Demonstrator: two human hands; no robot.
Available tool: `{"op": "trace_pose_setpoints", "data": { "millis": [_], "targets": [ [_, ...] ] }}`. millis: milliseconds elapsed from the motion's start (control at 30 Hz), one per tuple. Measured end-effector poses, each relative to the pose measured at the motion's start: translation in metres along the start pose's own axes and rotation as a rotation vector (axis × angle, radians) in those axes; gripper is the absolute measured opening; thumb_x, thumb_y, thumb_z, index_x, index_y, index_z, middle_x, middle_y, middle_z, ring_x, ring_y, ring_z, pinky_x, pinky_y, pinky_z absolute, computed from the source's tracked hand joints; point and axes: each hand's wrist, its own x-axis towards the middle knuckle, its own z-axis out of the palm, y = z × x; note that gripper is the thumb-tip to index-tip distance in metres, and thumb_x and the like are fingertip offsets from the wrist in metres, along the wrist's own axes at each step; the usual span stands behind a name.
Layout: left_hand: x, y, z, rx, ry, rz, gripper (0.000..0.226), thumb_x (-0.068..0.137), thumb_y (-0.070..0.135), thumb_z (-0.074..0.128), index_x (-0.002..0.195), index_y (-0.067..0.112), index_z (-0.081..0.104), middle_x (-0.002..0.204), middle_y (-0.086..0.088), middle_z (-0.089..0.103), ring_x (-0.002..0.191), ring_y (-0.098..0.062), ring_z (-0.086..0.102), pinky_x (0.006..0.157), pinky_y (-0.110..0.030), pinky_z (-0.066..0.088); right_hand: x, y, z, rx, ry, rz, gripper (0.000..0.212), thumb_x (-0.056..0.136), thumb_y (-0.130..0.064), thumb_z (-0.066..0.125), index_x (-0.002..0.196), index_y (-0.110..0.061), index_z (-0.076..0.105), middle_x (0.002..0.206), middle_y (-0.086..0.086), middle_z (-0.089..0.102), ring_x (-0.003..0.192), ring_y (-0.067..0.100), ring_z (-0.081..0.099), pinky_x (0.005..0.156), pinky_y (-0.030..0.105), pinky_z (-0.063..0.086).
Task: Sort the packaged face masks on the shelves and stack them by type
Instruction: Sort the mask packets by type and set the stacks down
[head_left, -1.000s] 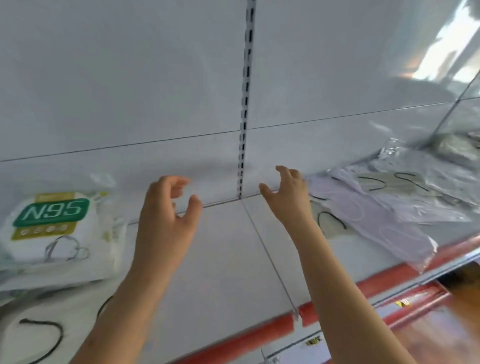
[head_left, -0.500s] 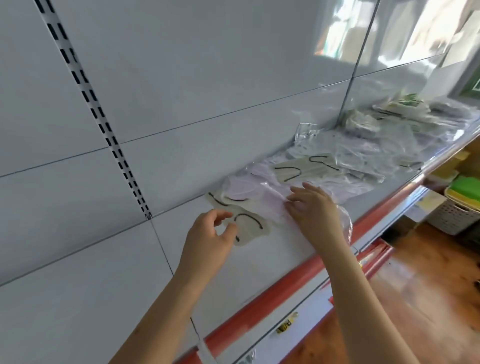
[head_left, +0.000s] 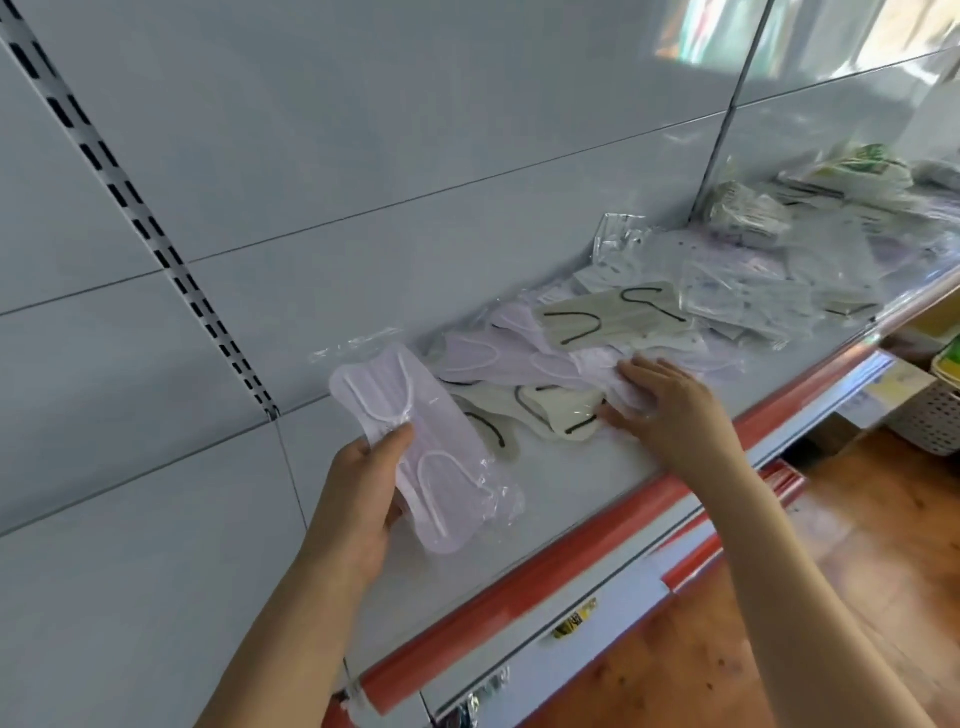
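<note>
A pale purple mask pack (head_left: 415, 447) is held up in the left hand (head_left: 358, 499) at the middle of the frame, pinched under the thumb. Another purple pack (head_left: 597, 371) on the white shelf (head_left: 545, 483) is touched by the right hand (head_left: 670, 415), with fingers laid nearly flat. More mask packs (head_left: 779, 280) are piled at the upper right.

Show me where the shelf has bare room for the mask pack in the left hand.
Bare shelf lies under and left of the left hand, between back panel and red edge. Rightward, beyond the right hand, the pile of packs crowds it.
</note>
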Motion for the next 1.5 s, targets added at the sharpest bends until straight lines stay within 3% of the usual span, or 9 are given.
{"op": "trace_pose_setpoints", "data": {
  "millis": [200, 467, 700, 800, 1067, 1167, 1233, 1367, 1500],
  "targets": [
    [-0.012, -0.006, 0.006, 0.071, -0.08, 0.018, 0.02, 0.104, 0.023, 0.052, 0.105, 0.015, 0.071, 0.09, -0.004, 0.079, 0.08, -0.017, 0.074, 0.07, -0.032, 0.054, -0.033, -0.031, 0.007, 0.41, 0.384, 0.007, 0.029, 0.097, -0.017, 0.062, 0.124, -0.025, 0.069, 0.111, -0.004, 0.072, 0.084, -0.011, 0.066, 0.078, 0.008, 0.046],
    [-0.01, 0.005, -0.009, -0.117, -0.363, -0.066, 0.045, 0.096, 0.04, 0.06, 0.124, 0.006, 0.069, 0.113, -0.018, 0.075, 0.105, -0.032, 0.073, 0.094, -0.047, 0.058, -0.087, -0.103, 0.037, 0.375, -0.261, -0.714, 0.081, 0.059, 0.019, 0.041, 0.118, -0.027, 0.073, 0.144, -0.015, 0.053, 0.151, 0.01, 0.02, 0.125, 0.037, 0.003],
    [0.003, 0.007, -0.023, 0.044, 0.057, -0.041, 0.01, 0.096, 0.013, 0.063, 0.086, 0.009, 0.066, 0.085, -0.013, 0.069, 0.075, -0.028, 0.066, 0.075, -0.037, 0.051, -0.018, -0.066, 0.029, 0.138, 0.115, -0.212, 0.041, 0.087, 0.0, 0.055, 0.12, -0.02, 0.069, 0.128, -0.002, 0.064, 0.125, 0.025, 0.055, 0.103, 0.035, 0.045],
    [0.003, 0.011, -0.019, 0.07, 0.074, -0.03, 0.01, 0.093, 0.015, 0.062, 0.088, 0.006, 0.066, 0.087, -0.017, 0.063, 0.079, -0.03, 0.06, 0.074, -0.04, 0.046, 0.041, -0.065, 0.028, -0.254, -0.003, -0.163, 0.039, 0.091, -0.041, 0.061, 0.123, -0.019, 0.063, 0.126, 0.003, 0.059, 0.122, 0.03, 0.05, 0.094, 0.038, 0.044],
    [0.005, 0.02, 0.006, -0.022, 0.182, 0.006, 0.02, 0.103, 0.017, 0.051, 0.114, 0.008, 0.066, 0.098, -0.013, 0.071, 0.083, -0.026, 0.067, 0.071, -0.034, 0.051, 0.041, -0.084, -0.008, -0.047, 0.153, -0.055, 0.031, 0.102, -0.025, 0.044, 0.075, -0.011, 0.049, 0.059, -0.002, 0.044, 0.065, 0.032, 0.052, 0.054, 0.033, 0.029],
    [-0.002, 0.023, 0.038, -0.216, -0.004, 0.038, 0.043, 0.099, 0.056, 0.047, 0.11, 0.023, 0.072, 0.106, -0.007, 0.077, 0.093, -0.019, 0.075, 0.081, -0.038, 0.054, -0.009, -0.116, 0.008, 0.114, 0.023, -0.314, 0.006, 0.095, -0.012, 0.047, 0.094, -0.012, 0.054, 0.075, -0.001, 0.056, 0.071, 0.031, 0.056, 0.056, 0.036, 0.04],
    [-0.001, 0.02, 0.051, -0.179, -0.045, 0.051, 0.061, 0.081, 0.072, 0.06, 0.116, 0.023, 0.072, 0.107, -0.005, 0.078, 0.1, -0.017, 0.075, 0.091, -0.041, 0.054, -0.029, -0.127, 0.013, 0.281, -0.296, -0.601, 0.033, 0.086, -0.008, 0.051, 0.119, -0.013, 0.053, 0.11, 0.002, 0.06, 0.1, 0.024, 0.058, 0.084, 0.04, 0.05],
    [0.017, 0.006, 0.038, -0.077, 0.242, 0.088, 0.032, 0.088, 0.021, 0.075, 0.115, 0.006, 0.071, 0.096, -0.011, 0.079, 0.086, -0.026, 0.077, 0.077, -0.039, 0.059, -0.008, -0.105, -0.007, 0.426, -0.681, -0.728, 0.048, 0.092, -0.007, 0.054, 0.137, -0.021, 0.058, 0.14, -0.009, 0.057, 0.128, 0.0, 0.05, 0.109, 0.014, 0.034],
    [0.019, 0.006, 0.024, -0.118, 0.337, 0.098, 0.012, 0.092, 0.002, 0.066, 0.102, 0.006, 0.071, 0.08, -0.006, 0.079, 0.072, -0.022, 0.074, 0.074, -0.036, 0.055, 0.041, -0.06, -0.019, 0.42, -0.3, -0.421, 0.029, 0.094, -0.024, 0.061, 0.122, -0.028, 0.067, 0.119, -0.012, 0.069, 0.109, 0.002, 0.064, 0.096, 0.028, 0.051]
  ]
}}
